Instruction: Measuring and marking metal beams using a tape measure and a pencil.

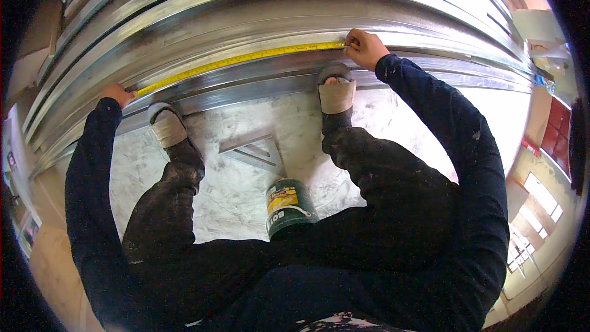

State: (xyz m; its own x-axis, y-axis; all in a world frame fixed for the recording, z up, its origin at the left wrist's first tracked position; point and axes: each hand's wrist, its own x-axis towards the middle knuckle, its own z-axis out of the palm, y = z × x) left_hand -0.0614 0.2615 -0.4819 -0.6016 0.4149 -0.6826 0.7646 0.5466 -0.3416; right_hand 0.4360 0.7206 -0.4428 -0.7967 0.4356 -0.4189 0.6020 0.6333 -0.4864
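Dark cloth is closest: my torso [344, 295] and spread thighs [393, 221] take up the lower part of the view. Between my legs is a green bucket [290, 209] with a pale handle and a coloured label; its upper end runs in under my clothing, so I can't see what it holds. Just beyond it, on the smeared whitish floor [233, 215], lies a triangular metal piece [255, 152] with slots through it.

Farther out, long metal profiles [258, 71] lie side by side across my front, with the yellow measuring tape [246, 56] drawn out along them between my two hands. My right hand [365, 49] pinches one end between thumb and fingers; my left hand [117, 94] is curled round the other, its fingertips partly hidden from me. Both my feet, in a left slipper [167, 129] and a right slipper [337, 97], are planted between the hands, at the near edge of the metal, covering short stretches of it.
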